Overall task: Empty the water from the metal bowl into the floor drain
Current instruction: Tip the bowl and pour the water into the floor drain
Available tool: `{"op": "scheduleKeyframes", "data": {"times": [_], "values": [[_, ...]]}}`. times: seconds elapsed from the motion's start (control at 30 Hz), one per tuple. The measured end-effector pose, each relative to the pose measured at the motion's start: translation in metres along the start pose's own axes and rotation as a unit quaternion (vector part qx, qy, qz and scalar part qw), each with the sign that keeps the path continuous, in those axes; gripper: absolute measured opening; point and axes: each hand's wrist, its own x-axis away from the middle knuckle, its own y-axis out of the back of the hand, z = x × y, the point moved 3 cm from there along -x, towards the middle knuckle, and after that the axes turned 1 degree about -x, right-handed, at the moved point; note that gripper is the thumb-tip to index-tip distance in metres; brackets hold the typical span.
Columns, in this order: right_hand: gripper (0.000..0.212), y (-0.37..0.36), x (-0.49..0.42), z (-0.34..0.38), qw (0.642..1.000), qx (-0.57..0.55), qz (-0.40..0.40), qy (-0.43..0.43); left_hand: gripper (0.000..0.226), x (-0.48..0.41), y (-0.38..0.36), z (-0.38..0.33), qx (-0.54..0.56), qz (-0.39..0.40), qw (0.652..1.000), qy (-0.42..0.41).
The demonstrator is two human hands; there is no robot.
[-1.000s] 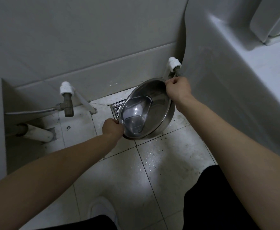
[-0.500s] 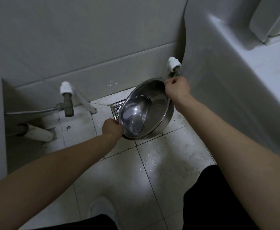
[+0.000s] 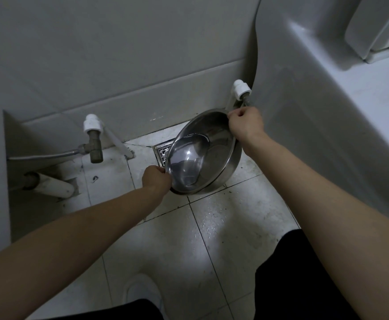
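Observation:
I hold a shiny metal bowl (image 3: 216, 144) tilted down to the left, just above the tiled floor. My left hand (image 3: 155, 180) grips its lower left rim and my right hand (image 3: 246, 123) grips its upper right rim. Water pools in the bowl's lower left side. The square metal floor drain (image 3: 162, 151) lies by the wall, with only its left part showing past the bowl's low edge.
A white toilet (image 3: 316, 112) fills the right side, close to my right arm. A brass valve with a white cap (image 3: 94, 139) and a hose stand at the left wall, another white-capped valve (image 3: 241, 88) behind the bowl. My white shoe (image 3: 142, 294) rests below on the floor.
The pool of water in the bowl has spread and shifted toward the lower left rim. Both hands keep their grips and have barely moved.

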Motion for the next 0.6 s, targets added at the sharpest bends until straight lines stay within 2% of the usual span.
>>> {"op": "scheduleKeyframes", "data": {"times": [0.13, 0.23, 0.37, 0.6], "values": [[0.033, -0.0003, -0.0002, 0.0002, 1.000, 0.000, 0.000, 0.001, 0.010, -0.0003, 0.0000, -0.0001, 0.000, 0.007, 1.000, -0.001], [0.032, -0.0001, -0.0006, -0.0010, 1.000, -0.001, 0.000, 0.003, 0.022, -0.0018, -0.0008, 0.0004, -0.001, 0.002, 1.000, -0.002], [0.032, -0.0003, -0.0006, -0.0004, 1.000, -0.004, 0.001, 0.000, 0.012, -0.0019, -0.0029, 0.0014, -0.009, 0.008, 1.000, -0.003], [0.029, -0.0010, -0.0012, 0.0012, 1.000, -0.008, 0.003, -0.003, 0.010, -0.0041, -0.0050, 0.0038, -0.012, 0.009, 1.000, -0.004]]}}
